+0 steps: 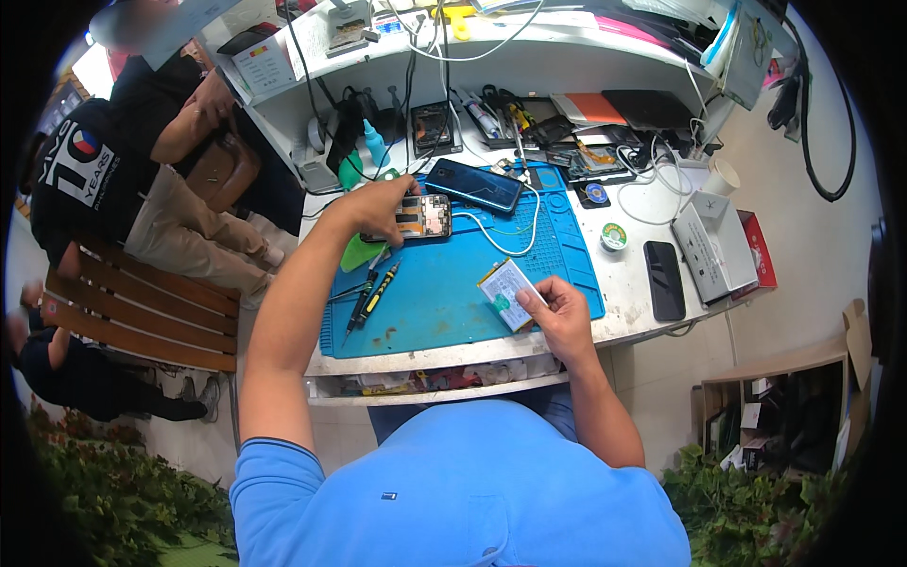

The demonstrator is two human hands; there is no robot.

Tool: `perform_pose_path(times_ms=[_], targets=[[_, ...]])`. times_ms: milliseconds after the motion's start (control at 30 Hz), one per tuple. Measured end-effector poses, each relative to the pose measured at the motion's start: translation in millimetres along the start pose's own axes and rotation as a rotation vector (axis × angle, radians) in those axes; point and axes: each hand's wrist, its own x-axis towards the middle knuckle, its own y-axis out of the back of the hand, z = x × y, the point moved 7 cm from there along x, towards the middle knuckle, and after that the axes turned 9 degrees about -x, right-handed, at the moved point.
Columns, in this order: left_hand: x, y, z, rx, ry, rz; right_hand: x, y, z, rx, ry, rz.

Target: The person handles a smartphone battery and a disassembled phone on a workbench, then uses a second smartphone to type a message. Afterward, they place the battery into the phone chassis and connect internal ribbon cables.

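My left hand (378, 208) grips the left end of an opened phone (427, 216) with exposed innards, its fingers curved over it on the blue repair mat (416, 312). My right hand (557, 317) holds a silver battery (507, 288) with a green tab, thumb on its face, at the mat's front right. A dark blue phone (474, 185) lies behind the opened phone, with a white cable running nearby. Below my left hand are a green pick (357, 253) and screwdrivers (378, 293), one black and yellow.
A black phone (663, 280), a solder tin (612, 236) and a white box (710, 253) sit at the right. Cables, tools and phone parts fill the back below a shelf (529, 42). Two people (113, 161) (57, 359) are at the left beside a wooden bench (151, 312).
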Motion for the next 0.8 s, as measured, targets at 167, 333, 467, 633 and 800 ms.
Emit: perform_pose_path(times_ms=[167, 333, 467, 633, 800], targets=[[-4, -1, 4, -0.014, -0.069, 0.021, 1, -1, -1, -0.011, -0.028, -0.01], [-9, 2, 14, -0.032, -0.039, -0.012, 1, 1, 0, 0.011, -0.029, 0.001], [3, 1, 6, -0.024, -0.212, 0.094, -1, 4, -5, 0.054, -0.014, 0.056], [4, -7, -30, -0.065, -0.219, 0.142, 7, 2, 13, -0.004, -0.001, 0.017], [0, -4, -7, -0.148, -0.181, 0.149, 7, 2, 21, 0.002, -0.008, 0.024]])
